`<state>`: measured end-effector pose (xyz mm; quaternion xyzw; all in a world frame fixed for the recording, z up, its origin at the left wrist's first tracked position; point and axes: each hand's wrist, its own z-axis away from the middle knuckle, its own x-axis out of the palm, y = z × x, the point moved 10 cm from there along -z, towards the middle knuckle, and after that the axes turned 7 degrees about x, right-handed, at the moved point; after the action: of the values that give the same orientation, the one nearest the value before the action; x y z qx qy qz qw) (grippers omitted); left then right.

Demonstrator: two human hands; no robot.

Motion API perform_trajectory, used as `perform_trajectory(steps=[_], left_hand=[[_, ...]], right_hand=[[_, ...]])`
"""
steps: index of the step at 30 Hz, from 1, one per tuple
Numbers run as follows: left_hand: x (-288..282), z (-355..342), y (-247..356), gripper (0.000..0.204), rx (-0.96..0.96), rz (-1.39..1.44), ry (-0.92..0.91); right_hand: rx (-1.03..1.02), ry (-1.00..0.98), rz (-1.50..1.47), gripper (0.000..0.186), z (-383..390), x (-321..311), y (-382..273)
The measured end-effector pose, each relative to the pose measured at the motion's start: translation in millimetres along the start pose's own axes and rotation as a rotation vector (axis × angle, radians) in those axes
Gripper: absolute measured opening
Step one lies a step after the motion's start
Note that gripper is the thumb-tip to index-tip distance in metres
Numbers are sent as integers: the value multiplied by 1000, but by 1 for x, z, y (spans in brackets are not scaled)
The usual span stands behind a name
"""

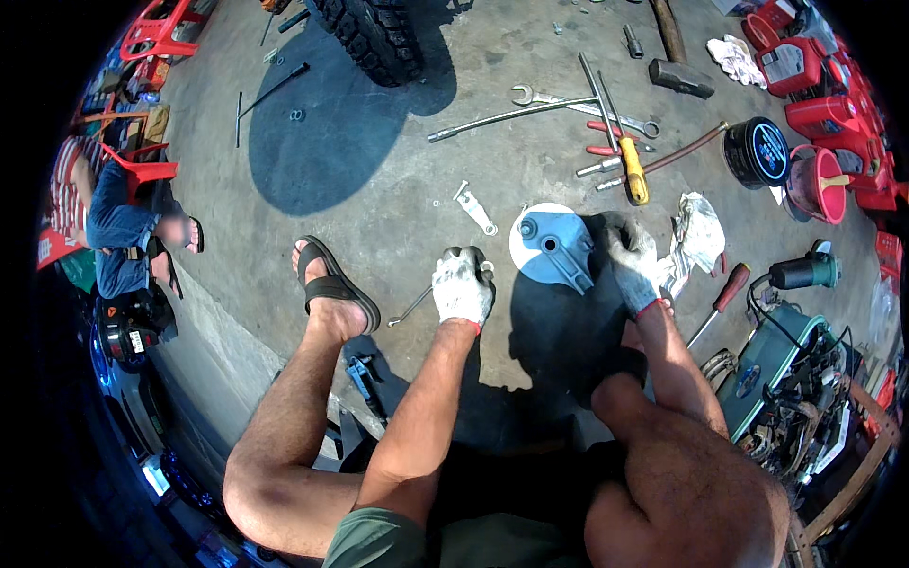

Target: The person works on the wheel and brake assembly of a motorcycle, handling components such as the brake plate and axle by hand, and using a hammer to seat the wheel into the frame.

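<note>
A grey brake backing plate [566, 248] with a whitish rim lies flat on the concrete between my hands. To its left, my left hand [462, 287], in a white-grey work glove, is closed over a slim wrench [409, 309]; the shaft sticks out at the left and the middle is hidden. My right hand [632, 254], gloved too, is just right of the plate with its fingers curled closed. What they hold, if anything, is hidden in dark shadow. A small silver lever arm [475, 211] rests beyond my left hand.
Beyond the plate lie a T-handle wrench [516, 119], a yellow-handled screwdriver [632, 172] and a hammer [681, 78]. At right are a rag [698, 237], a black tub [755, 153], an angle grinder [803, 273] and a green toolbox [772, 355]. A person sits far left.
</note>
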<state>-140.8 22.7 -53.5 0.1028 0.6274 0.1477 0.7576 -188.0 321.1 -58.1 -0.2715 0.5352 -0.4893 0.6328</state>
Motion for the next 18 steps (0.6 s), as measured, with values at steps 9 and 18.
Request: perform_trajectory(steps=[9,18], left_hand=[[12,6,-29,19,-338,676,101],[19,14,-9,16,-459,1191,121]], right_hand=[[-30,34,-4,21,2,-3,-13],[33,8,-125,22,3,-17,-30]])
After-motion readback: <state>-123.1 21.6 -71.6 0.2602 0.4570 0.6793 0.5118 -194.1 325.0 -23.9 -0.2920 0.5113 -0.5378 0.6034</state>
